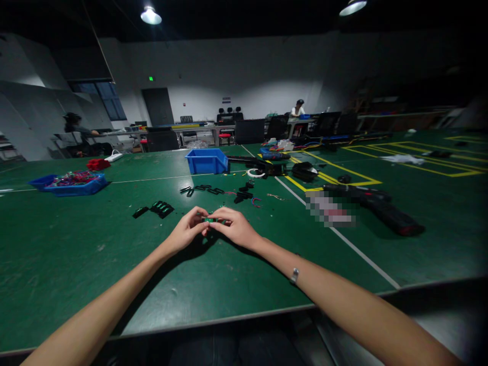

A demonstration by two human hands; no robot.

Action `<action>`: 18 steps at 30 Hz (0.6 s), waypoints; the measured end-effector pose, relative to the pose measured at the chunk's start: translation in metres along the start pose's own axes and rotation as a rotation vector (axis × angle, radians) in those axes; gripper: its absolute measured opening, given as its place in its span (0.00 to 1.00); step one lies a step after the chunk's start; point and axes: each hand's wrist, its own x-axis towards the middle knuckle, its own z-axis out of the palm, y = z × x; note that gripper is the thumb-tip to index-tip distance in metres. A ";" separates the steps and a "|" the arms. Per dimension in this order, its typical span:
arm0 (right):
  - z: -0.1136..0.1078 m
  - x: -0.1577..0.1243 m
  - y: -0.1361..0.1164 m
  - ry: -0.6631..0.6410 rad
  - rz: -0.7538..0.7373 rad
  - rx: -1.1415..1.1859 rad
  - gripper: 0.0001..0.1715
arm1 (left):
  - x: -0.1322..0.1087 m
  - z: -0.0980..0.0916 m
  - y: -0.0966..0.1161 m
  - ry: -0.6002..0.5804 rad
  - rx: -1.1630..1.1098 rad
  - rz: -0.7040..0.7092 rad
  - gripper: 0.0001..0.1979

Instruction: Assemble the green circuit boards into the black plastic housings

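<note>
My left hand (188, 229) and my right hand (236, 227) meet over the green table (95, 254), fingers pinched together on a small green part (209, 220) held between them. Both hands rest on the tabletop. Just beyond them lie several small black parts (162, 208) to the left and more black pieces (208, 189) with thin red wires (256, 201) farther back.
A blue bin (206, 160) stands at the centre back, a blue tray of coloured parts (78, 183) at the left. A black and red power tool (377, 206) lies to the right. Two people sit at far desks. The table's near edge runs below my forearms.
</note>
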 end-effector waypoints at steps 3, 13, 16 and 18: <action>0.000 0.000 0.000 0.000 0.037 0.016 0.11 | 0.000 0.000 -0.001 -0.004 -0.028 0.004 0.16; 0.002 0.000 0.005 -0.084 0.150 0.203 0.17 | 0.000 0.001 0.000 0.000 -0.060 -0.015 0.18; 0.001 0.001 0.002 -0.085 0.196 0.257 0.18 | 0.000 0.001 0.001 -0.003 -0.041 -0.010 0.19; 0.001 0.001 0.000 -0.095 0.215 0.288 0.19 | 0.000 0.001 0.002 -0.011 -0.030 -0.005 0.20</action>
